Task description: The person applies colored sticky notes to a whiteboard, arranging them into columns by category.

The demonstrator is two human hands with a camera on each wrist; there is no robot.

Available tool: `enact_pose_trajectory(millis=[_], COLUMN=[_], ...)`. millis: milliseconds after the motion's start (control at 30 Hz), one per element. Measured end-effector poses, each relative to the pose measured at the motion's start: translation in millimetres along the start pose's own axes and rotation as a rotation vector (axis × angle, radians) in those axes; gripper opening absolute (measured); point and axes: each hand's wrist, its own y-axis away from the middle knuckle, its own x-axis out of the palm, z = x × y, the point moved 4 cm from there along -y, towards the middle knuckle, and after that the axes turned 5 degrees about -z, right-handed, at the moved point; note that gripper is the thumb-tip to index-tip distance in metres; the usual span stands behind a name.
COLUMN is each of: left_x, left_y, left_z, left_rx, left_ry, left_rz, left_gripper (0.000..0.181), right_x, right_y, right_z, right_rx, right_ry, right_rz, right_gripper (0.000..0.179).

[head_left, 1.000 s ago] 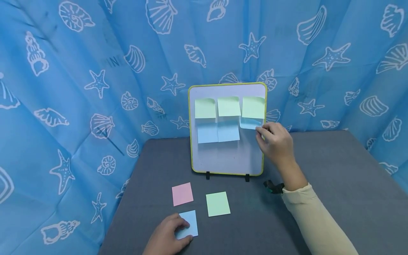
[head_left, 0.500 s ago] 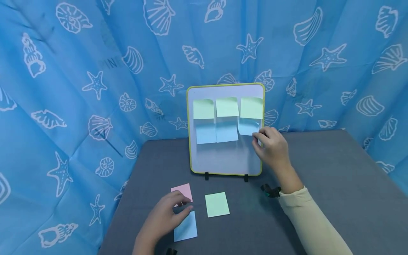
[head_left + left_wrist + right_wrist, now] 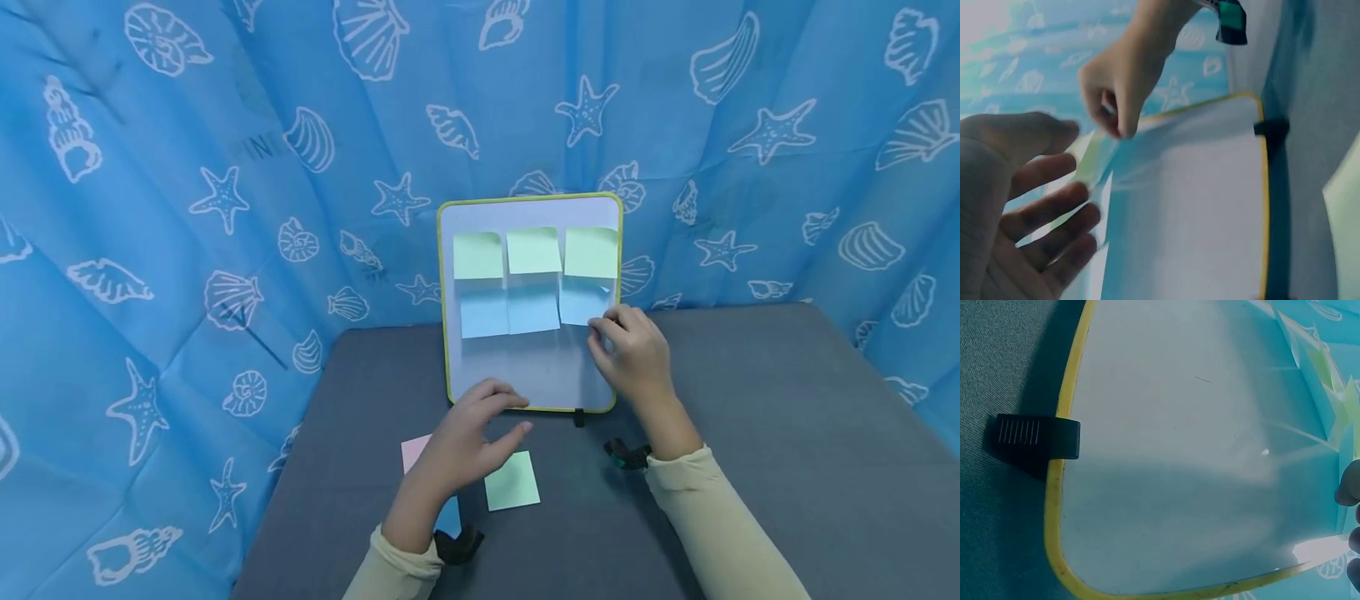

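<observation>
My right hand [image 3: 636,354] pinches the lower right corner of a blue sticky note [image 3: 581,302] on a yellow-rimmed whiteboard [image 3: 525,367]. In the right wrist view, only some fingertips [image 3: 1350,487] show at the right edge. Two more blue sticky notes hang to its left, under a row of green sticky notes [image 3: 533,250]. My left hand [image 3: 472,433] hovers in front of the board's lower edge, fingers parted and holding nothing. In the left wrist view, that left hand [image 3: 1041,187] is spread near the notes.
On the grey table [image 3: 750,417] lie a green pad of sticky notes [image 3: 513,481], a pink one [image 3: 414,450] and a blue one [image 3: 448,518], the last two partly behind my left arm. Black clips [image 3: 578,418] support the board. A blue shell-print curtain [image 3: 480,83] hangs behind.
My left hand has left the blue pad and moved up and right toward the board. My right hand has drawn slightly down, and the third blue note now hangs flatter, showing more of its face.
</observation>
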Motion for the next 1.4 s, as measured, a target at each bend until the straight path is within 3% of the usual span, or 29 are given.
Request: enact_pose_trajectory(millis=[133, 267, 433, 600, 767, 967, 1400], left_x=[13.6, 22.2, 29.5, 38.2, 46.8, 56.4, 67.2], left_y=[-36.2, -67.4, -99.6, -121.2, -133.4, -137.0, -143.3], left_z=[-1.8, -3.5, -3.2, 4.2, 10.1, 14.2, 26.7], left_rx=[0.059, 0.076, 0.065, 0.017, -0.03, -0.068, -0.11], left_ry=[-0.062, -0.108, -0.154, -0.242, -0.347, -0.451, -0.57], left_rz=[-0.062, -0.098, -0.08, -0.043, 0.006, 0.04, 0.084], left_gripper=[0.034, 0.037, 0.042, 0.049, 0.056, 0.066, 0.073], right_x=[1, 3, 4, 6, 6, 7, 11], right_y=[0.2, 0.7, 1.4, 2.7, 2.5, 2.8, 5.1], right_z=[0, 2, 5, 6, 5, 3, -3], right_rx=[0.017, 0.028, 0.008, -0.01, 0.002, 0.005, 0.027], right_ry=[0.008, 0.008, 0.026, 0.033, 0.039, 0.034, 0.018], right_rz=[-0.005, -0.004, -0.012, -0.026, -0.004, 0.002, 0.029], right_gripper=[0.008, 0.01, 0.013, 0.015, 0.013, 0.012, 0.011])
